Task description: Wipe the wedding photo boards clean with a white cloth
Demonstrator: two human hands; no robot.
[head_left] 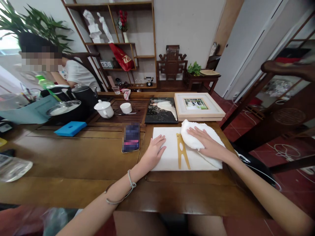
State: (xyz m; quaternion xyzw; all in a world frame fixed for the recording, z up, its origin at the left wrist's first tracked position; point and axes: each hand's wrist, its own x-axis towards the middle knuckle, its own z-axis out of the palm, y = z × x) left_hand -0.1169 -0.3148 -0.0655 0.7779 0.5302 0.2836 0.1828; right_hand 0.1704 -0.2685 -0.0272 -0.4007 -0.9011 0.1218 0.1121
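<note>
A white flat panel point(167, 160) lies on the wooden table in front of me. My left hand point(156, 150) rests flat on its left edge, fingers stretched out and nothing held. Over the panel's right part lies a folded white cloth point(211, 132). My right hand point(204, 142) presses on this cloth from above, palm down with the fingers extended. Between my hands a flat gold A-shaped piece point(179, 154) sits on the panel, its two legs pointing toward me. The cloth covers the panel's upper right corner.
Behind the panel are a dark photo panel point(161, 114) and a pale framed photo point(199, 108). Left of it lie a phone point(131, 137) and a blue block point(70, 128). A white lidded cup point(103, 109) and black pot point(66, 113) stand farther back. Another person sits back left.
</note>
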